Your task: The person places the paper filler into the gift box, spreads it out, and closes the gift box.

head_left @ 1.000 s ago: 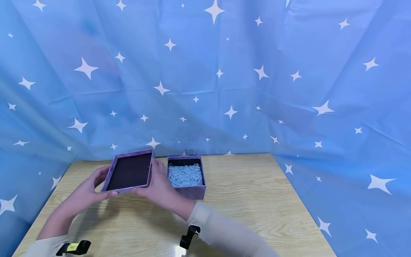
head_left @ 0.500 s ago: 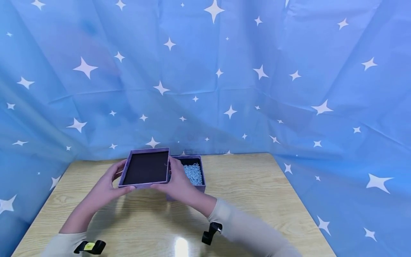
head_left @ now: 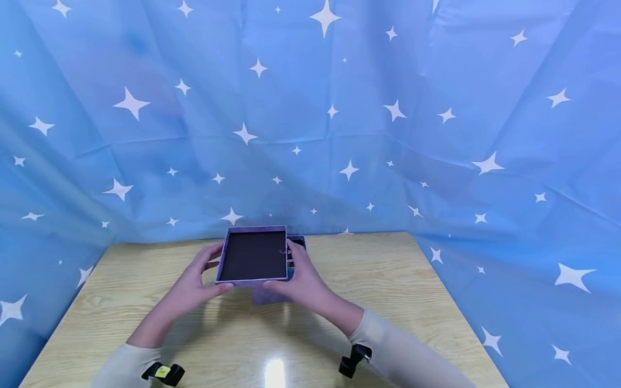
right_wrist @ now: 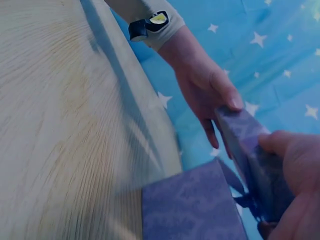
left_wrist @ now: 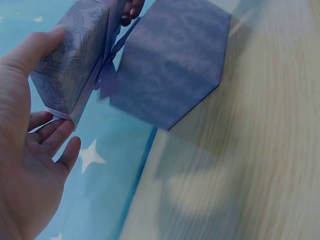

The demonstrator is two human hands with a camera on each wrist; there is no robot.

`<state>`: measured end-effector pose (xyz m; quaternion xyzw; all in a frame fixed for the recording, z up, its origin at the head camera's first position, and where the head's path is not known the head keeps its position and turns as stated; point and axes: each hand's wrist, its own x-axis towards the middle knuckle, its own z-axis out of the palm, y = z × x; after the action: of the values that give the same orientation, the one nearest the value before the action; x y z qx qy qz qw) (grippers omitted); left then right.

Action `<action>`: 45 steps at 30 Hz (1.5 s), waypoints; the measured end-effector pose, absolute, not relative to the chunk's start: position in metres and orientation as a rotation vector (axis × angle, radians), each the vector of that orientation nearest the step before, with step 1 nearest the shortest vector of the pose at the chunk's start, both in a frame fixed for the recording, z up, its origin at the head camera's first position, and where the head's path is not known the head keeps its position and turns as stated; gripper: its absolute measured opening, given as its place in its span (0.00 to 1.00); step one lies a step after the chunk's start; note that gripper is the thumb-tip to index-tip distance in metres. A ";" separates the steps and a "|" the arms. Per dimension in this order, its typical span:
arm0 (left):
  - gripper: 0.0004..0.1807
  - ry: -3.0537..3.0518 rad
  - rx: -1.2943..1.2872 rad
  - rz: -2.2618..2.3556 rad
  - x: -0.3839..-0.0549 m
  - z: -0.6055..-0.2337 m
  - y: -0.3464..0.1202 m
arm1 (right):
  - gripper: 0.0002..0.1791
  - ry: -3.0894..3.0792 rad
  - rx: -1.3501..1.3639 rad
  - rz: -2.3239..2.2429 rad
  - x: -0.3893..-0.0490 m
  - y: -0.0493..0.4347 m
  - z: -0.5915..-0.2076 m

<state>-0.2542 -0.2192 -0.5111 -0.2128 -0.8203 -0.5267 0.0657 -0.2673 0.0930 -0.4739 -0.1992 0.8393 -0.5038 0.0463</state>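
A purple box lid (head_left: 255, 255) is held up above the table, its dark inside facing the head camera. My left hand (head_left: 194, 283) grips its left side, thumb along the near edge and fingers underneath. On the opposite side my right hand (head_left: 306, 283) grips it the same way. Behind and below stands the purple patterned box (head_left: 267, 295), largely hidden by the lid and right hand; only its right rim and front wall show in the head view. From the lid's outer face hangs a purple ribbon (left_wrist: 107, 82), close to the box wall in the left wrist view.
The box stands near the back edge of a wooden table (head_left: 383, 302). A blue cloth with white stars (head_left: 310, 134) hangs behind and at both sides. Each sleeve carries a black wrist camera (head_left: 162, 373).
Both hands have carried the lid to the right, from beside the box to in front of and over it. The blue paper shreds inside the box are now almost wholly covered from view.
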 end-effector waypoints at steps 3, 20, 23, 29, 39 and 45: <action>0.51 -2.447 -0.674 -1.613 -0.256 -0.514 -0.212 | 0.66 2.553 -0.595 -1.532 -0.268 0.103 -0.476; 0.56 -2.416 -0.785 -1.636 -0.253 -0.517 -0.176 | 0.59 2.512 -0.614 -1.674 -0.263 0.150 -0.485; 0.57 -2.433 -0.809 -1.625 -0.251 -0.518 -0.174 | 0.59 2.508 -0.580 -1.672 -0.259 0.157 -0.487; 0.59 -2.466 -0.833 -1.606 -0.248 -0.517 -0.173 | 0.59 2.498 -0.588 -1.684 -0.256 0.164 -0.492; 0.59 -2.530 -0.822 -1.511 -0.246 -0.516 -0.172 | 0.59 2.525 -0.656 -1.676 -0.257 0.170 -0.497; 0.58 -2.524 -0.814 -1.485 -0.245 -0.515 -0.171 | 0.61 2.521 -0.715 -1.686 -0.257 0.172 -0.500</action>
<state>-0.2452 -0.1714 -0.5154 -0.2674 -0.8294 -0.4879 0.0513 -0.2570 0.1717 -0.4998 -0.2295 0.8090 -0.5410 0.0128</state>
